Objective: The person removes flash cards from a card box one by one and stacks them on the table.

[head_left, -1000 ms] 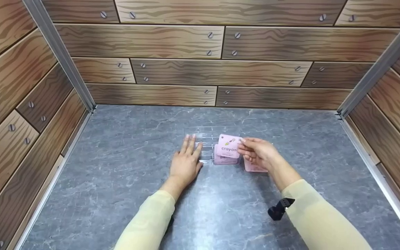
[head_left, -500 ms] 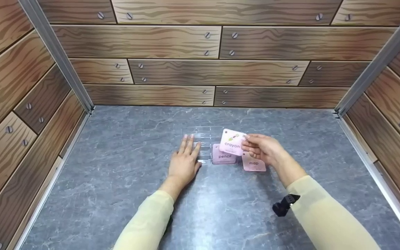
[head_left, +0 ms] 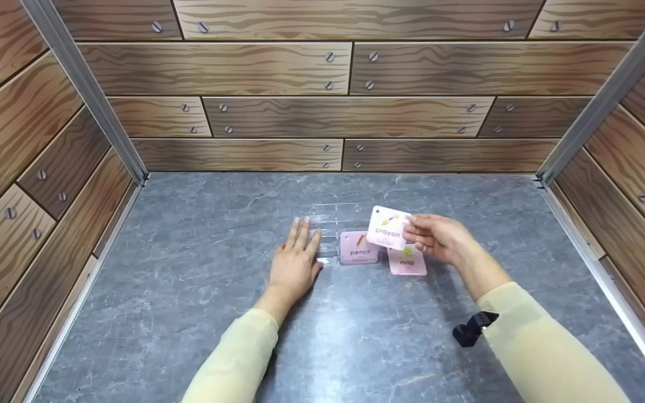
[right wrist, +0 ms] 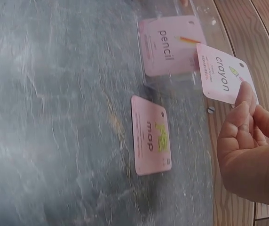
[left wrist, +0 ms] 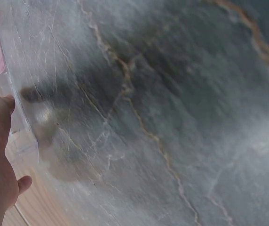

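Note:
My right hand (head_left: 440, 238) pinches a pink crayon flashcard (head_left: 388, 228) by its right edge, holding it raised above the surface. Below it, a pencil flashcard (head_left: 358, 249) lies on a clear plastic tray (head_left: 328, 262) divided into sections. To the right of the tray a map flashcard (head_left: 407, 261) lies flat on the grey surface, partly under the held card in the head view. My left hand (head_left: 291, 266) rests with straight fingers on the tray's left side. In the right wrist view all three cards (right wrist: 152, 136) show their printed words.
A grey marbled tabletop (head_left: 199, 302) spreads around the tray. Wood-patterned panels (head_left: 277, 117) with metal corner strips (head_left: 98, 112) stand at the back and both sides. A black wrist camera (head_left: 473, 329) hangs at my right sleeve.
My right hand has moved right with the crayon card, lifting it off the pencil card. More of the pencil and map cards shows now. The left hand keeps its place on the tray.

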Motion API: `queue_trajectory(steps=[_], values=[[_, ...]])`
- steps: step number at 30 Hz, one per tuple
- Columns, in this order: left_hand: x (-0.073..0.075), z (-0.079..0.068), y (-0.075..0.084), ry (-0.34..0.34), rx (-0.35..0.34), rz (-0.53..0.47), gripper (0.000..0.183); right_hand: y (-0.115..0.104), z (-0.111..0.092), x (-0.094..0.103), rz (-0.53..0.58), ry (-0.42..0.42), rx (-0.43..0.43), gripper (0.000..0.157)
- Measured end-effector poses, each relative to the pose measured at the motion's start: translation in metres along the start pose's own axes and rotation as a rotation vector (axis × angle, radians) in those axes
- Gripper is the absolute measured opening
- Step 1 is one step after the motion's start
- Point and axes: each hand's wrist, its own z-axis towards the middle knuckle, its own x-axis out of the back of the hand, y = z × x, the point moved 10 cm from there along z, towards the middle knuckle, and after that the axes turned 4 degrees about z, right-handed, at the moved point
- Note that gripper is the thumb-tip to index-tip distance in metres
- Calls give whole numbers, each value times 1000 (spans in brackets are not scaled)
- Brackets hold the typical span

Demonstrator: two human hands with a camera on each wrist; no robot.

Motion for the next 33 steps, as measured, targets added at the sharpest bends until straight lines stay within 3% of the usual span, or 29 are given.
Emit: queue_trajectory(steps=[18, 24, 33], values=[[2, -1, 0, 4, 1, 14, 73, -4, -6, 47, -24, 3, -44, 19], [2, -1, 0, 6, 10, 16, 72, -1, -5, 58, -42, -7, -66, 7], [4, -2, 1, 26, 3, 0, 72, 11, -2, 65, -44, 15, -105, 17]])
